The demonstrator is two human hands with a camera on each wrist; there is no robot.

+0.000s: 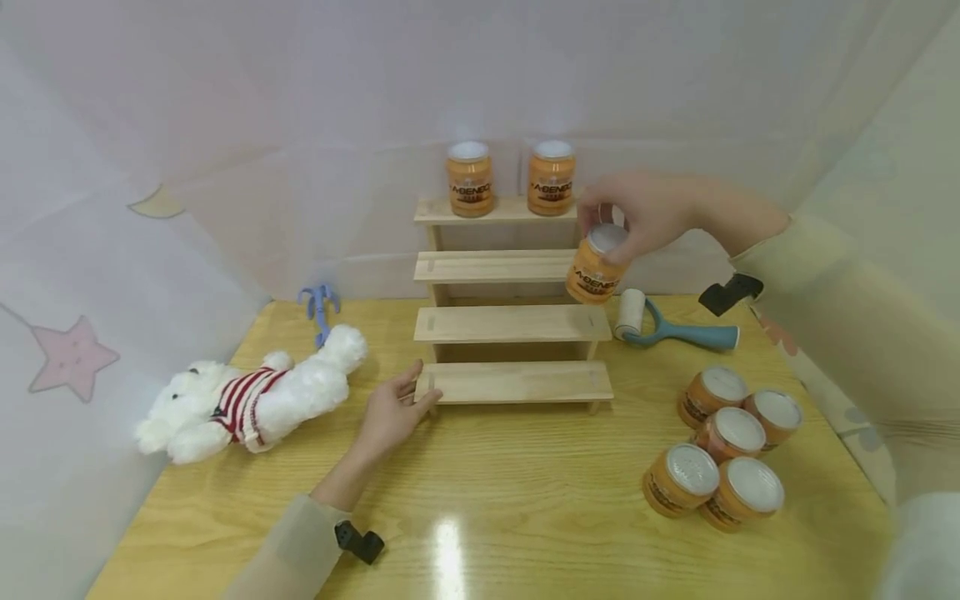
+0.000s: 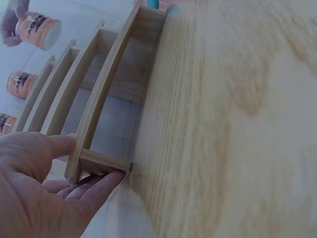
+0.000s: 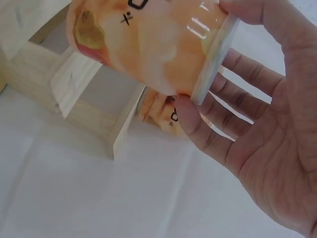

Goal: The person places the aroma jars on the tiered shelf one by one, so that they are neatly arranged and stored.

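Note:
In the head view my right hand (image 1: 647,208) grips an orange can (image 1: 594,271) by its pale lid end, holding it tilted in front of the right end of the shelf's middle tiers. The right wrist view shows fingers and thumb round the rim of this can (image 3: 148,44). My left hand (image 1: 393,408) holds the lower left end of a four-tier wooden shelf (image 1: 513,323); in the left wrist view its thumb lies over the lowest board (image 2: 94,119) and fingers reach under it. Two more cans, one left (image 1: 470,182) and one right (image 1: 551,182), stand on the top tier.
Several orange cans (image 1: 738,433) stand grouped on the table's right side. Behind them lies a blue-handled roller (image 1: 690,333), close to the shelf's right end. A white plush toy (image 1: 255,400) in a striped top lies left, near a small blue-purple pronged object (image 1: 318,304).

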